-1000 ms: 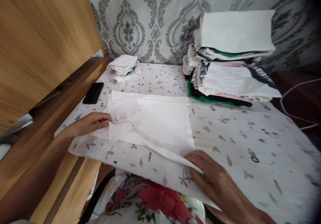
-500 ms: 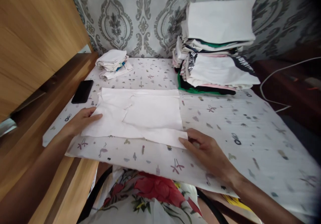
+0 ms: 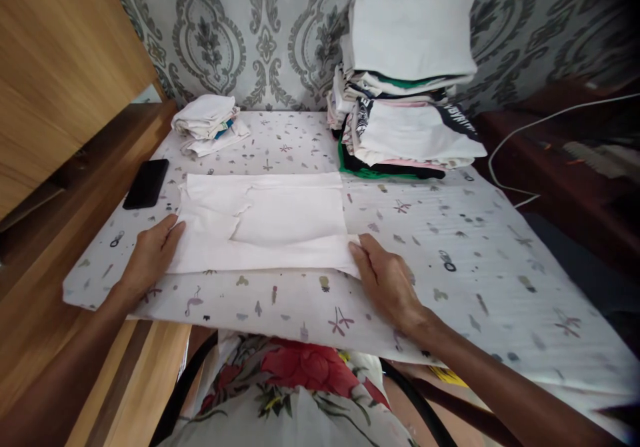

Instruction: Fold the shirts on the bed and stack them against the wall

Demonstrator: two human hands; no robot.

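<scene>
A white garment (image 3: 295, 215) lies partly folded on the patterned sheet in front of me, its near edge turned inward in a long strip. Its exact kind is not clear. At the lower left corner, my left hand (image 3: 151, 252) pinches the cloth between thumb and fingers. My right hand (image 3: 389, 279) grips the near right corner, thumb on top and the other fingers partly hidden beneath. Creases and an uneven inner edge show on the left half of the garment.
A tall stack of folded clothes (image 3: 413, 40) stands at the back right, a small folded pile (image 3: 205, 117) at the back left. A black phone (image 3: 146, 184) lies near the left edge of the patterned sheet (image 3: 450, 220). A wooden cabinet (image 3: 65, 60) borders the left; a white cable (image 3: 520, 127) hangs right.
My right hand has folded the garment's near right corner slightly inward, away from me. My left hand keeps hold of the left corner. The whole view has shifted a little to the right.
</scene>
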